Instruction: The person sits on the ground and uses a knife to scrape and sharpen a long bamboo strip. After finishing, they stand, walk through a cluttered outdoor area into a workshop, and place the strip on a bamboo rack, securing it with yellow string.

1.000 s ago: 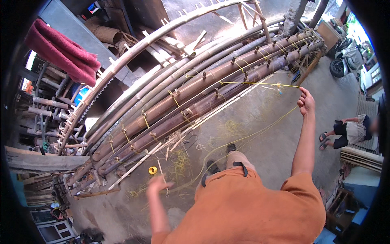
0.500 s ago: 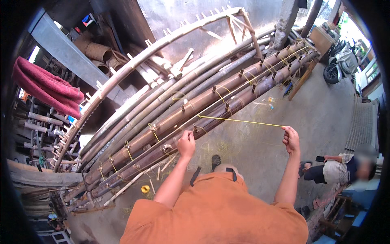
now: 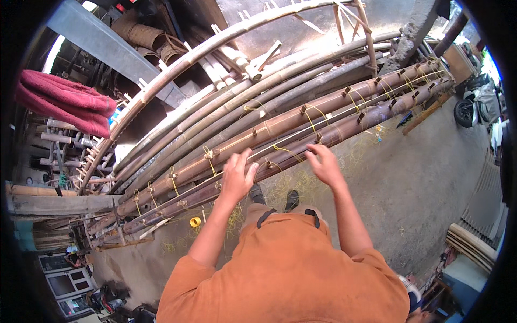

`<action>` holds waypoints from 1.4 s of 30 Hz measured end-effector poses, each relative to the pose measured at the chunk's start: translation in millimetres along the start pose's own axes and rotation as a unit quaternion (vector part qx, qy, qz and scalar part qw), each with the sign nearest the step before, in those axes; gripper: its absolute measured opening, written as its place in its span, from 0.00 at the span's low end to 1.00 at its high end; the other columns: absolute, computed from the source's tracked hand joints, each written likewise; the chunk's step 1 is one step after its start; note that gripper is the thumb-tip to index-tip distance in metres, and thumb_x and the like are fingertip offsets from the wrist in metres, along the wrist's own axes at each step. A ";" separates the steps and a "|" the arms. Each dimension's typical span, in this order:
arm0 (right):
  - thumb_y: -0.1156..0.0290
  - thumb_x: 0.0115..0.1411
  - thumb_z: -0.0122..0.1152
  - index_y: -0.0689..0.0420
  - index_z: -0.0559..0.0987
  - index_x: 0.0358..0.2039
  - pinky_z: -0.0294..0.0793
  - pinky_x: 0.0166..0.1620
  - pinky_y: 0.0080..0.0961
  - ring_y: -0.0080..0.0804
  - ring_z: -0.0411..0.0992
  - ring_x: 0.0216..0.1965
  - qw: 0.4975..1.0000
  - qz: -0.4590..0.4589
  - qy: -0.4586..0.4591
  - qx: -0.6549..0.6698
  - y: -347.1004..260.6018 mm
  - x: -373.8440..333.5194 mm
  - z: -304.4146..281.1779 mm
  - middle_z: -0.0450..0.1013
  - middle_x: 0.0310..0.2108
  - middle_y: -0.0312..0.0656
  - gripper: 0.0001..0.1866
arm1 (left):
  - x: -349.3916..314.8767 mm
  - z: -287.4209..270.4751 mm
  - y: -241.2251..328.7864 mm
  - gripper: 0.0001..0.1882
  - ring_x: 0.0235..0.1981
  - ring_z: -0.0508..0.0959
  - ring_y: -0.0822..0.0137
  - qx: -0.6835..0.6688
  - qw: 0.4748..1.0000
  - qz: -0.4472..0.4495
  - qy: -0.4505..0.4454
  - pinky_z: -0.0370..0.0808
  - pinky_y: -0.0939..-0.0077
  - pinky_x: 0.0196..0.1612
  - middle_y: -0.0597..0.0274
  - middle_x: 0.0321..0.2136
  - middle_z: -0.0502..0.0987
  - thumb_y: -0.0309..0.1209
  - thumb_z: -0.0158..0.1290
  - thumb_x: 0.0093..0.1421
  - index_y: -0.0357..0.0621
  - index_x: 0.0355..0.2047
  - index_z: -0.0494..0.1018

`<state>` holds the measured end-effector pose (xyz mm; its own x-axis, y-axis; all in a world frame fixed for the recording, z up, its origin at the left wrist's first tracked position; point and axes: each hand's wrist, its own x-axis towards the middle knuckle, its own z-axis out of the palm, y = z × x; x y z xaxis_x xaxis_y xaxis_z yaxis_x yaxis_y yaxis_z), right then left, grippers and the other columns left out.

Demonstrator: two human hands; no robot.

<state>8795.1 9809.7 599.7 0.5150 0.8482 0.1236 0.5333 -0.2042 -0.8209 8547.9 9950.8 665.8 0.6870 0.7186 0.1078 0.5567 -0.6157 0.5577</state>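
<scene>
Two long brown bamboo poles run side by side from lower left to upper right, a far pole [image 3: 277,127] and a near pole [image 3: 344,129]. Short pegs stick out of both. A thin strip lies along the gap between them, and yellow string [image 3: 285,150] loops round it between my hands. My left hand [image 3: 236,177] is over the near pole, fingers apart and thumb out. At the near pole's edge, my right hand [image 3: 325,166] has its fingers bent but apart, with nothing visible in it. More yellow ties [image 3: 209,159] circle the far pole.
Behind the poles lie more long bamboo poles [image 3: 226,105] and a curved pegged frame [image 3: 186,58]. A red towel [image 3: 67,102] hangs at the left. A yellow ring-shaped roll [image 3: 195,222] and tangled string [image 3: 291,185] are on the floor. Motorbikes [image 3: 479,110] stand far right.
My right hand has come in from the far right to the poles, and the taut yellow string it held has gone slack. My left hand has opened from a closed grip. The view has shifted.
</scene>
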 end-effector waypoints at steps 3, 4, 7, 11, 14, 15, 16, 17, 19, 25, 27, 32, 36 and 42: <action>0.59 0.61 0.60 0.61 0.80 0.42 0.72 0.51 0.41 0.51 0.74 0.47 0.994 -0.009 -0.053 -0.095 -29.5 25.0 48.5 0.77 0.42 0.53 0.18 | -4.2 36.1 -42.4 0.28 0.48 0.71 0.53 0.123 0.992 -0.019 0.027 0.60 0.54 0.54 0.50 0.45 0.72 0.39 0.57 0.60 0.45 0.59 0.67; 0.59 0.61 0.59 0.60 0.80 0.40 0.73 0.49 0.44 0.52 0.74 0.45 0.991 0.000 -0.081 -0.110 -36.7 29.6 56.3 0.77 0.39 0.53 0.17 | -2.5 44.4 -48.8 0.26 0.47 0.72 0.53 0.115 0.993 -0.036 0.017 0.60 0.54 0.53 0.51 0.44 0.73 0.39 0.56 0.60 0.45 0.58 0.68; 0.62 0.63 0.55 0.59 0.78 0.31 0.74 0.42 0.50 0.54 0.75 0.39 0.986 -0.029 -0.121 -0.114 -43.0 34.1 70.3 0.77 0.33 0.52 0.13 | 2.0 52.8 -51.8 0.16 0.44 0.74 0.53 0.060 0.995 -0.078 0.022 0.59 0.55 0.52 0.55 0.40 0.77 0.37 0.55 0.61 0.48 0.48 0.74; 0.67 0.62 0.52 0.57 0.77 0.31 0.75 0.38 0.50 0.55 0.77 0.35 0.953 -0.134 -0.201 -0.185 -40.8 55.2 81.8 0.78 0.29 0.52 0.09 | 18.9 53.8 -55.7 0.11 0.45 0.75 0.53 0.038 0.993 -0.109 0.030 0.60 0.55 0.50 0.58 0.40 0.79 0.36 0.55 0.61 0.48 0.41 0.77; 0.68 0.58 0.53 0.56 0.79 0.31 0.76 0.37 0.49 0.54 0.78 0.35 0.890 -0.200 -0.314 -0.265 -64.1 91.1 82.6 0.78 0.28 0.53 0.08 | 28.6 55.6 -68.8 0.13 0.45 0.76 0.54 0.045 0.990 -0.128 -0.033 0.60 0.53 0.49 0.59 0.42 0.80 0.39 0.56 0.60 0.50 0.43 0.77; 0.67 0.59 0.53 0.56 0.79 0.31 0.76 0.37 0.49 0.53 0.78 0.35 0.887 -0.208 -0.322 -0.256 -66.8 100.6 85.7 0.78 0.28 0.53 0.08 | 32.1 54.7 -69.8 0.14 0.46 0.76 0.55 0.029 0.991 -0.119 -0.045 0.60 0.53 0.49 0.59 0.42 0.80 0.39 0.56 0.60 0.50 0.44 0.77; 0.67 0.59 0.53 0.57 0.79 0.31 0.76 0.37 0.49 0.53 0.78 0.35 0.885 -0.215 -0.331 -0.247 -69.1 108.8 87.4 0.78 0.28 0.53 0.09 | 35.9 55.1 -69.5 0.15 0.47 0.76 0.55 0.013 0.992 -0.109 -0.058 0.60 0.53 0.49 0.60 0.43 0.81 0.40 0.56 0.60 0.51 0.45 0.77; 0.66 0.59 0.53 0.57 0.79 0.31 0.76 0.37 0.49 0.53 0.78 0.35 0.883 -0.221 -0.338 -0.238 -71.0 115.5 87.9 0.78 0.29 0.52 0.09 | 39.7 56.3 -68.0 0.16 0.47 0.76 0.56 -0.004 0.993 -0.099 -0.071 0.60 0.53 0.49 0.60 0.44 0.81 0.40 0.56 0.60 0.52 0.47 0.77; 0.64 0.61 0.54 0.57 0.79 0.32 0.75 0.38 0.49 0.54 0.77 0.36 0.902 -0.202 -0.313 -0.218 -71.6 122.8 91.4 0.78 0.30 0.52 0.11 | 44.0 57.5 -58.0 0.17 0.49 0.76 0.58 0.020 0.990 -0.120 -0.072 0.58 0.54 0.51 0.61 0.45 0.81 0.41 0.57 0.60 0.54 0.48 0.78; 0.67 0.62 0.54 0.58 0.76 0.37 0.73 0.40 0.49 0.60 0.75 0.38 0.975 -0.121 -0.188 -0.006 -57.7 112.9 96.0 0.77 0.31 0.55 0.09 | 42.9 69.9 -51.7 0.16 0.44 0.77 0.60 0.018 0.993 -0.116 -0.013 0.55 0.53 0.51 0.62 0.38 0.82 0.43 0.58 0.59 0.56 0.46 0.79; 0.71 0.61 0.52 0.58 0.76 0.38 0.73 0.40 0.47 0.58 0.75 0.38 0.971 -0.099 -0.195 0.093 -54.2 110.9 96.7 0.76 0.31 0.55 0.08 | 46.5 70.1 -48.3 0.16 0.45 0.77 0.61 -0.002 0.991 -0.131 -0.020 0.54 0.55 0.52 0.62 0.38 0.83 0.44 0.57 0.59 0.57 0.45 0.80; 0.70 0.59 0.53 0.56 0.80 0.34 0.70 0.48 0.40 0.49 0.76 0.39 0.970 -0.120 -0.209 0.003 -44.6 106.4 89.4 0.77 0.33 0.50 0.08 | 48.9 73.1 -53.9 0.14 0.39 0.79 0.69 -0.096 0.983 -0.155 0.006 0.52 0.61 0.52 0.64 0.36 0.84 0.45 0.56 0.61 0.56 0.43 0.80; 0.63 0.60 0.57 0.49 0.82 0.36 0.56 0.59 0.45 0.38 0.73 0.48 0.979 -0.117 -0.133 -0.098 -42.4 88.2 91.9 0.78 0.40 0.40 0.09 | 51.1 76.1 -54.8 0.11 0.33 0.80 0.74 -0.091 0.986 -0.138 0.024 0.53 0.65 0.48 0.71 0.30 0.84 0.43 0.54 0.63 0.56 0.40 0.81; 0.56 0.59 0.61 0.45 0.82 0.35 0.45 0.63 0.48 0.32 0.71 0.49 0.990 -0.061 -0.096 -0.084 -51.2 79.4 103.7 0.77 0.39 0.33 0.09 | 54.3 73.2 -57.2 0.11 0.31 0.77 0.77 -0.088 0.984 -0.154 -0.014 0.53 0.67 0.46 0.73 0.28 0.83 0.43 0.54 0.64 0.57 0.39 0.81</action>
<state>8739.1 9938.2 593.7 0.3124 0.9453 0.0942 0.6957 -0.1601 -0.7003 8587.6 10001.4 579.5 0.5118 0.8521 -0.1096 0.6530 -0.3030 0.6941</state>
